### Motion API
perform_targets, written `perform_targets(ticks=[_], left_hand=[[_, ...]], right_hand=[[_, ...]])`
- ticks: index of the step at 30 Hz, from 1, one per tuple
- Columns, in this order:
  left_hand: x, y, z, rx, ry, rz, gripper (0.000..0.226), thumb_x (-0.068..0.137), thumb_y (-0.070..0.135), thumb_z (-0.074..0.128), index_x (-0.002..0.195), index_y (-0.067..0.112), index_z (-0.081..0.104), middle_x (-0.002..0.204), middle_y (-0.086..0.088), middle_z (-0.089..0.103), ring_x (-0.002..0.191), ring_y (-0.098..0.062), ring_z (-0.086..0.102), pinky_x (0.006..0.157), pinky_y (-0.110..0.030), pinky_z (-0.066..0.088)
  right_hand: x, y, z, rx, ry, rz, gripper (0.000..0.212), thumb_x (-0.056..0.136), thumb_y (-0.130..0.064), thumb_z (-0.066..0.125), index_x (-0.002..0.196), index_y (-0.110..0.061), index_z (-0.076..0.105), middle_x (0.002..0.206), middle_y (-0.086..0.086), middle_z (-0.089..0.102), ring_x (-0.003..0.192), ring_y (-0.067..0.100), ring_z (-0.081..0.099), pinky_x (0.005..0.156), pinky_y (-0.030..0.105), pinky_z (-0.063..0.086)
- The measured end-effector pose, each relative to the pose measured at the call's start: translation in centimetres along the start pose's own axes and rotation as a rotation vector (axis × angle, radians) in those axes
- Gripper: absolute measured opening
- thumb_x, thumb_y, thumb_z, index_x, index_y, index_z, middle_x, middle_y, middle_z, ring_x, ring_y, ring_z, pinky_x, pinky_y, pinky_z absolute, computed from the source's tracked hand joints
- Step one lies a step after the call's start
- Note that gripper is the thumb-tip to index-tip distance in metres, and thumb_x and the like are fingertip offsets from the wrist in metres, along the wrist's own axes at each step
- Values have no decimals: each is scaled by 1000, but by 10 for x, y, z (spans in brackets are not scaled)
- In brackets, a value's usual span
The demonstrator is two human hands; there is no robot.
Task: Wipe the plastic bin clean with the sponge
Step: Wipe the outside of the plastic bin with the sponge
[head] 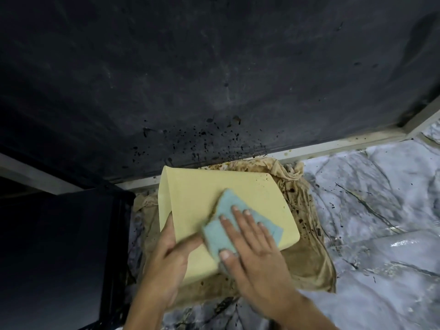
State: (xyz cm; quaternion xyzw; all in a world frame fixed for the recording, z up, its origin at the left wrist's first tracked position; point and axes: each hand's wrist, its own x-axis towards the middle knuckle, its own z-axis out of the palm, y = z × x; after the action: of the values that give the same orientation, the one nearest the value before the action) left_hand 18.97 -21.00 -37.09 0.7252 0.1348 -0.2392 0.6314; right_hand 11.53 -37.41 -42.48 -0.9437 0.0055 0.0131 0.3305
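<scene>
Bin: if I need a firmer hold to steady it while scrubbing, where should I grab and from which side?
Take the bin by its near-left corner edge, coming in from the left, where the left hand now wraps it. It lies overturned and tilted on the stained cloth, so that edge is raised and exposed. The right hand presses the sponge flat on the broad face, leaving no grip there.

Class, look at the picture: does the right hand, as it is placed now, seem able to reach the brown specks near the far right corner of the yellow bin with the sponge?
Probably yes. The right hand presses the sponge flat on the bin, and the bare yellow surface up to the specks has nothing lying on it. The left hand grips the near-left edge, out of the way.
</scene>
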Motion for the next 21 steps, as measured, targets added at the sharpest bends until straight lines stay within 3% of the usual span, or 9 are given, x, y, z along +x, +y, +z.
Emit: perform_targets(ticks=[3,6,9,11,13,16,19,21], left_hand=[[1,-6,-2,15,-12,-5,58,100,2,69,144,40,61,129,16,81,119,-5,75,105,-38,53],[1,-4,0,36,-65,54,62,91,12,71,140,48,63,136,13,78,125,-7,74,105,-40,53],[4,-4,-1,53,-75,87,64,90,11,69,141,49,62,140,11,76,128,-8,72,102,-31,60],[4,-7,-1,60,-79,102,59,95,5,71,137,47,65,135,12,79,125,-7,73,104,-31,56],[2,-9,1,80,-77,94,59,102,0,66,136,48,62,133,16,79,123,-2,73,107,-34,49],[0,-6,6,121,-63,92,57,97,15,70,133,58,61,133,22,77,123,4,71,109,-34,46],[-1,-2,9,126,-46,81,59,86,23,71,129,63,62,134,22,77,125,2,71,114,-39,46],[-2,-1,10,145,-57,107,69,87,24,72,144,59,54,141,22,73,132,-2,68,115,-44,47]], right_hand=[[28,23,-19,-67,-2,152,59,102,-58,10,158,-40,2,166,-13,-11,153,12,-15,124,45,4],[59,0,-8,5,-10,-13,59,103,-56,9,159,-37,4,167,-15,-4,152,8,-15,123,47,-3],[86,2,1,81,-16,-69,55,99,-67,7,153,-55,6,166,-22,3,152,6,-13,122,44,-7],[100,31,-4,104,-8,60,53,96,-73,10,148,-62,3,165,-23,1,152,7,-12,123,46,-6],[112,69,-13,86,-35,266,55,97,-71,13,150,-57,5,166,-19,3,154,13,-7,123,49,-2],[117,95,-30,151,-54,485,59,100,-65,19,156,-44,13,167,-13,9,154,18,-2,124,49,3],[105,45,-17,97,-49,295,61,98,-66,5,155,-45,-1,163,-20,-4,153,14,-12,123,48,-6],[96,-4,-2,141,-27,54,51,98,-67,4,148,-58,-5,163,-24,-3,151,7,-17,121,40,-16]])
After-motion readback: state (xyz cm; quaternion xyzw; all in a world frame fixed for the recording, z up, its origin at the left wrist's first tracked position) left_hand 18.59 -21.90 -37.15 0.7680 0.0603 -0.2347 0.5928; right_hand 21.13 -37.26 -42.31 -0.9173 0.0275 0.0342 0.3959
